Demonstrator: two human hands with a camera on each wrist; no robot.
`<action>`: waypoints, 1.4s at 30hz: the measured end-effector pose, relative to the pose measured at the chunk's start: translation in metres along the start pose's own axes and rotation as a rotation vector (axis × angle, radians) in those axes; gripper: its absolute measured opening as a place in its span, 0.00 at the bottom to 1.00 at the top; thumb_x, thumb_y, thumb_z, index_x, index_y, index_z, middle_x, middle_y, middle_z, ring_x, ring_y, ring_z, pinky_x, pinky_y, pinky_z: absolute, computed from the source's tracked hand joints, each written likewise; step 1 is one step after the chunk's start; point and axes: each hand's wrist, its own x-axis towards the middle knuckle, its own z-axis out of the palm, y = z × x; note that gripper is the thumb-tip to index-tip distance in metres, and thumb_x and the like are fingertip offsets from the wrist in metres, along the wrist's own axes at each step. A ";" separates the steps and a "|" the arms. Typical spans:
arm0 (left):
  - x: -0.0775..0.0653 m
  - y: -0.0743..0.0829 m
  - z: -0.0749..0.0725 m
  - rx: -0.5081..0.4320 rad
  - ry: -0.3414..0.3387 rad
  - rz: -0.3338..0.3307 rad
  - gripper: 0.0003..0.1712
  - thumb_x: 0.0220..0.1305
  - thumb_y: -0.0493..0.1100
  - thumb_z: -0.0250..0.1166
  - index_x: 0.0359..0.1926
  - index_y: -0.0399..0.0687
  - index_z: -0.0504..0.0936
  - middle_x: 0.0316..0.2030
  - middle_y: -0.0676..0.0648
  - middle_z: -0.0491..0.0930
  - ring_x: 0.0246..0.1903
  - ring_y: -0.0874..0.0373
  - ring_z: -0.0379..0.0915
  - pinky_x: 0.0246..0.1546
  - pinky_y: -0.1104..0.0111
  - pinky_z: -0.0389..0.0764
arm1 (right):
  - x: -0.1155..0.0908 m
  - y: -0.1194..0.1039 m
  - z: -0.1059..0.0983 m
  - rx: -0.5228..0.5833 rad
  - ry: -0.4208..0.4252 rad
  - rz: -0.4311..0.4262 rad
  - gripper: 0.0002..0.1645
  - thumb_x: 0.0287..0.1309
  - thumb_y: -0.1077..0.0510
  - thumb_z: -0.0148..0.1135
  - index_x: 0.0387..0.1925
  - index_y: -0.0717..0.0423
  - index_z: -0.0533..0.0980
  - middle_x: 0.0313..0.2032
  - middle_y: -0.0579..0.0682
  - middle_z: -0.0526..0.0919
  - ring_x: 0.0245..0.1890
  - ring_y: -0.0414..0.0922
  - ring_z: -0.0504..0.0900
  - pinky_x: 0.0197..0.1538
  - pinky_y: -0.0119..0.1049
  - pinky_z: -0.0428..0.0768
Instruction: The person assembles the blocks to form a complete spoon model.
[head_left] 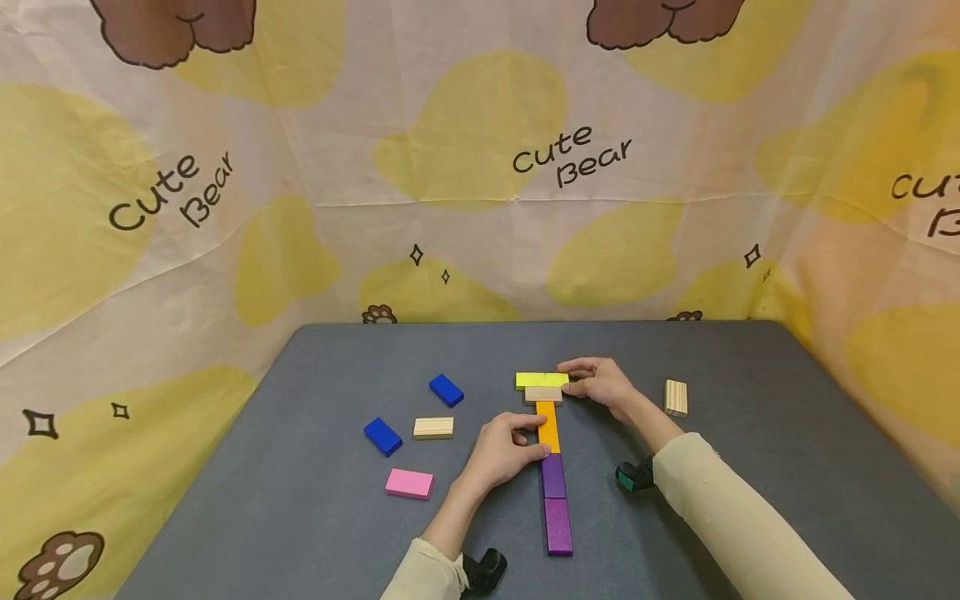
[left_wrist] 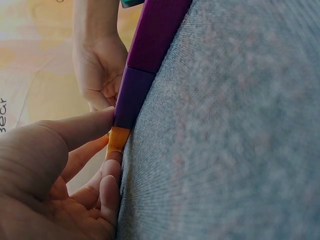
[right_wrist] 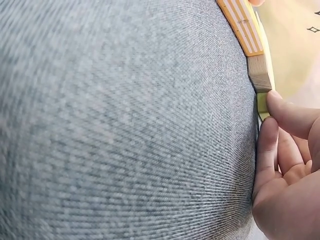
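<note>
Flat blocks lie end to end on the dark table: a magenta-purple block (head_left: 558, 527) nearest, a violet block (head_left: 553, 476), then an orange block (head_left: 551, 427). Crosswise at the far end lie a plain wooden block (head_left: 543, 394) and, touching it, a yellow-green block (head_left: 537, 381). My left hand (head_left: 501, 450) holds the orange block from its left side, the thumb near the joint with the violet one. At the right end of the yellow-green block my right hand (head_left: 602, 387) pinches between thumb and forefinger. Fingers partly cover both held blocks.
To the left lie two blue blocks (head_left: 447, 390), a wooden block (head_left: 433, 428) and a pink block (head_left: 409, 483). Another wooden block (head_left: 676, 398) lies right of my right forearm. A printed cloth (head_left: 465, 167) hangs behind the table (head_left: 330, 533).
</note>
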 end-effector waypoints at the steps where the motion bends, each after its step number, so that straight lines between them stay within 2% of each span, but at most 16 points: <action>1: 0.000 0.000 0.000 0.001 0.000 0.000 0.23 0.55 0.41 0.76 0.53 0.49 0.86 0.38 0.50 0.76 0.32 0.59 0.68 0.32 0.67 0.70 | 0.000 0.000 0.000 -0.003 -0.001 0.000 0.21 0.58 0.64 0.68 0.55 0.58 0.81 0.57 0.58 0.79 0.51 0.53 0.75 0.45 0.41 0.74; 15: -0.002 0.001 0.000 0.005 0.003 -0.006 0.23 0.54 0.41 0.76 0.53 0.50 0.86 0.39 0.50 0.76 0.32 0.59 0.68 0.33 0.67 0.70 | -0.002 0.000 0.001 -0.019 0.009 0.000 0.21 0.60 0.64 0.67 0.56 0.58 0.80 0.57 0.59 0.78 0.46 0.51 0.76 0.42 0.38 0.76; 23: -0.002 0.001 0.000 0.004 0.003 -0.001 0.23 0.54 0.41 0.76 0.53 0.49 0.86 0.40 0.50 0.77 0.33 0.59 0.69 0.33 0.67 0.71 | 0.000 0.003 0.002 -0.021 0.011 -0.005 0.21 0.59 0.63 0.68 0.56 0.58 0.80 0.57 0.60 0.78 0.46 0.51 0.77 0.42 0.39 0.77; 28: -0.002 0.001 0.000 -0.003 0.005 -0.001 0.22 0.54 0.41 0.76 0.53 0.49 0.86 0.39 0.50 0.77 0.32 0.59 0.68 0.33 0.67 0.71 | -0.005 0.000 -0.006 0.019 -0.025 -0.042 0.26 0.57 0.62 0.70 0.59 0.60 0.78 0.57 0.59 0.78 0.50 0.52 0.79 0.46 0.41 0.79; 31: -0.002 -0.001 0.000 -0.011 0.011 0.001 0.22 0.54 0.41 0.76 0.52 0.50 0.86 0.39 0.51 0.77 0.32 0.60 0.68 0.33 0.67 0.71 | -0.011 -0.006 -0.016 0.020 -0.039 -0.095 0.29 0.57 0.61 0.71 0.60 0.60 0.76 0.57 0.57 0.79 0.50 0.51 0.81 0.48 0.45 0.78; 35: -0.004 -0.001 0.000 -0.013 0.018 0.000 0.22 0.54 0.41 0.76 0.52 0.49 0.86 0.38 0.51 0.77 0.32 0.60 0.68 0.34 0.67 0.71 | -0.026 -0.013 -0.039 -0.037 -0.017 -0.163 0.29 0.55 0.55 0.73 0.58 0.57 0.78 0.57 0.57 0.79 0.48 0.51 0.80 0.50 0.48 0.75; 38: -0.005 0.000 -0.001 -0.020 0.019 -0.003 0.22 0.54 0.40 0.76 0.52 0.48 0.86 0.38 0.50 0.76 0.31 0.60 0.68 0.33 0.68 0.70 | -0.043 -0.014 -0.062 -0.074 0.001 -0.187 0.32 0.51 0.49 0.76 0.57 0.55 0.79 0.58 0.58 0.78 0.54 0.55 0.75 0.54 0.52 0.72; 42: -0.005 0.001 -0.002 -0.030 0.014 0.003 0.22 0.54 0.40 0.76 0.52 0.48 0.87 0.38 0.50 0.76 0.31 0.60 0.67 0.32 0.68 0.70 | -0.063 -0.010 -0.091 -0.130 0.025 -0.176 0.36 0.48 0.46 0.77 0.59 0.53 0.77 0.62 0.59 0.73 0.63 0.60 0.65 0.57 0.59 0.68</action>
